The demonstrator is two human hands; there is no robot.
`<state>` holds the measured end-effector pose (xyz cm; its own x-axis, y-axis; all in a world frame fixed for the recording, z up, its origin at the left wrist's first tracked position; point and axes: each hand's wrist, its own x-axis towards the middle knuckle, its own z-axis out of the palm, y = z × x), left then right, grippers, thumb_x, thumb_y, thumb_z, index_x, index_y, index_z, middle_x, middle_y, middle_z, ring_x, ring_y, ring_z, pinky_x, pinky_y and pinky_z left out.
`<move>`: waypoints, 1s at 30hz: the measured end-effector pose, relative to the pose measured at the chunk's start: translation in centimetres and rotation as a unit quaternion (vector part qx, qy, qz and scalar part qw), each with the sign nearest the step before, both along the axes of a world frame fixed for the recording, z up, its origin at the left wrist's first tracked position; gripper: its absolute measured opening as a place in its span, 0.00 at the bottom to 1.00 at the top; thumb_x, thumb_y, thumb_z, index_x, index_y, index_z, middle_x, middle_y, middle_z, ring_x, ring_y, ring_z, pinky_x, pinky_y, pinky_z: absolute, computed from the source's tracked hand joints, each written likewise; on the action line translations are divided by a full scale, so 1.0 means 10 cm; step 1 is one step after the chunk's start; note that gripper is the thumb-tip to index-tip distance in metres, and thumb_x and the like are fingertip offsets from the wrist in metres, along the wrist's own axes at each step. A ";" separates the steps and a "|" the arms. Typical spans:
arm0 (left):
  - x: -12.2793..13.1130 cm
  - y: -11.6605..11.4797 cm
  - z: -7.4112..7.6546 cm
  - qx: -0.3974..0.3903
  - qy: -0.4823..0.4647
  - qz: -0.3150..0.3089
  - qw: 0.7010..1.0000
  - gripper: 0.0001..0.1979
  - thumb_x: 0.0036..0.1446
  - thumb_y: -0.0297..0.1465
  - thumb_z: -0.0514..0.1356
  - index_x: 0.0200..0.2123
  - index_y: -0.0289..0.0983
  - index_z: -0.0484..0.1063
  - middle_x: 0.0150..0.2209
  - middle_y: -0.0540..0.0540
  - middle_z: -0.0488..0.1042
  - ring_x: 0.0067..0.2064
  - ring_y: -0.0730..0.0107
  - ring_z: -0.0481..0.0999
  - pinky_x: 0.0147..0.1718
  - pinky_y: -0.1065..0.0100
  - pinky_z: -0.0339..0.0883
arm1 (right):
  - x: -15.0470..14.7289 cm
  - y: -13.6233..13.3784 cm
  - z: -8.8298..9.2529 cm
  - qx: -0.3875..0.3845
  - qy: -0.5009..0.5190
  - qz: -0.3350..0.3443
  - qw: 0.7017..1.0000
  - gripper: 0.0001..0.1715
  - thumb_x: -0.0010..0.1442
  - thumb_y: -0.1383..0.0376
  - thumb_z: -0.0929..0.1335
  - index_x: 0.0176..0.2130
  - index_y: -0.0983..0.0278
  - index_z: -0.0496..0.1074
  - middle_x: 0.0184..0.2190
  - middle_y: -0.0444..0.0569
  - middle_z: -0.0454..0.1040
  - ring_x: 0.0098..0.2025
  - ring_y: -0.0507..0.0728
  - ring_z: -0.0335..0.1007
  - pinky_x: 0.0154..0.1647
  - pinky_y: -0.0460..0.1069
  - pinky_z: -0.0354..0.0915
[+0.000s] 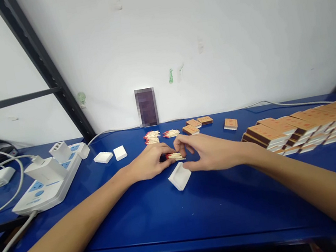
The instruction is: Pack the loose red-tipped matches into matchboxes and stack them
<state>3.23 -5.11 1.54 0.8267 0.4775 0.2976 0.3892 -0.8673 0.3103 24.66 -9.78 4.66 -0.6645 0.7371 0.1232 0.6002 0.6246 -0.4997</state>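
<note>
A small bundle of red-tipped matches (175,156) lies on the blue table between my hands. My left hand (153,161) has its thumb and fingers around the red-tipped end of the bundle. At the other end is my right hand (203,152), its fingers curled and apart, the fingertips beside the matchsticks. Just below my right thumb, a white open matchbox tray (180,177) rests at an angle. Behind my hands lie a larger pile of matches (152,137) and a smaller one (172,133).
Stacked matchboxes (303,127) fill the right side. Several loose matchboxes (205,120) lie at the back. Two white trays (120,153) sit left of the match piles. A power strip (49,184) with chargers and cables occupies the left. A pixelated dark object (147,107) stands against the wall.
</note>
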 end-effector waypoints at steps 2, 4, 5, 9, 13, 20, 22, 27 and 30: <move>0.00 0.00 -0.01 0.004 0.003 0.004 1.000 0.09 0.62 0.29 0.57 0.42 0.35 0.75 0.37 0.44 0.76 0.38 0.68 0.74 0.39 0.69 0.64 | 0.01 0.00 0.02 0.009 0.021 0.005 1.000 0.11 0.56 0.64 0.67 0.42 0.63 0.67 0.35 0.46 0.69 0.34 0.53 0.63 0.32 0.47 0.59; -0.01 0.01 -0.02 0.006 0.004 0.009 1.000 0.09 0.62 0.30 0.57 0.41 0.34 0.75 0.36 0.45 0.76 0.37 0.69 0.74 0.38 0.70 0.64 | -0.01 0.00 0.02 0.001 0.026 0.021 0.999 0.10 0.58 0.64 0.67 0.41 0.63 0.70 0.33 0.46 0.70 0.33 0.52 0.64 0.32 0.47 0.59; -0.01 0.01 -0.02 0.009 0.005 0.012 1.000 0.08 0.62 0.30 0.57 0.40 0.34 0.75 0.36 0.45 0.76 0.37 0.69 0.74 0.38 0.70 0.64 | -0.02 0.00 0.02 -0.007 0.025 0.027 0.999 0.11 0.58 0.63 0.66 0.42 0.64 0.72 0.32 0.45 0.70 0.32 0.52 0.64 0.32 0.47 0.59; -0.01 0.00 -0.02 0.015 0.008 0.016 1.000 0.07 0.61 0.27 0.57 0.39 0.35 0.75 0.35 0.46 0.75 0.37 0.69 0.73 0.37 0.70 0.64 | -0.04 0.01 -0.03 -0.027 -0.012 0.059 0.998 0.14 0.59 0.62 0.66 0.45 0.63 0.73 0.29 0.43 0.70 0.26 0.50 0.62 0.27 0.46 0.57; 0.00 -0.02 -0.01 0.010 0.007 0.019 1.000 0.09 0.62 0.28 0.56 0.41 0.35 0.76 0.37 0.45 0.77 0.39 0.68 0.74 0.40 0.69 0.64 | -0.02 0.02 -0.04 0.020 -0.061 0.071 0.995 0.16 0.56 0.60 0.69 0.44 0.63 0.75 0.26 0.42 0.67 0.25 0.50 0.60 0.25 0.46 0.54; -0.01 0.00 -0.03 0.012 -0.002 0.013 1.000 0.10 0.64 0.31 0.56 0.42 0.35 0.76 0.37 0.45 0.77 0.37 0.69 0.75 0.38 0.70 0.65 | 0.08 0.11 -0.02 0.064 -0.025 -0.029 0.997 0.22 0.61 0.49 0.64 0.40 0.64 0.74 0.26 0.45 0.69 0.26 0.52 0.60 0.27 0.47 0.54; -0.01 0.00 -0.03 0.007 -0.004 0.012 1.000 0.10 0.64 0.31 0.56 0.41 0.35 0.76 0.37 0.45 0.77 0.37 0.69 0.75 0.38 0.70 0.65 | 0.10 0.18 -0.08 0.103 -0.005 -0.043 0.994 0.23 0.59 0.49 0.66 0.44 0.64 0.73 0.32 0.49 0.72 0.32 0.55 0.64 0.31 0.48 0.57; -0.02 0.01 -0.05 0.009 -0.014 0.016 1.000 0.10 0.64 0.32 0.56 0.43 0.36 0.76 0.39 0.46 0.78 0.39 0.69 0.75 0.40 0.70 0.65 | 0.06 0.32 -0.29 0.095 -0.028 -0.047 0.994 0.21 0.58 0.53 0.68 0.44 0.66 0.75 0.35 0.51 0.73 0.34 0.56 0.66 0.34 0.49 0.60; -0.02 0.02 -0.05 0.005 -0.014 0.028 1.000 0.11 0.64 0.33 0.56 0.43 0.36 0.76 0.39 0.45 0.78 0.39 0.69 0.75 0.40 0.69 0.65 | 0.03 0.33 -0.35 0.090 -0.014 -0.044 0.995 0.17 0.60 0.55 0.67 0.39 0.65 0.77 0.33 0.51 0.73 0.31 0.54 0.65 0.32 0.48 0.60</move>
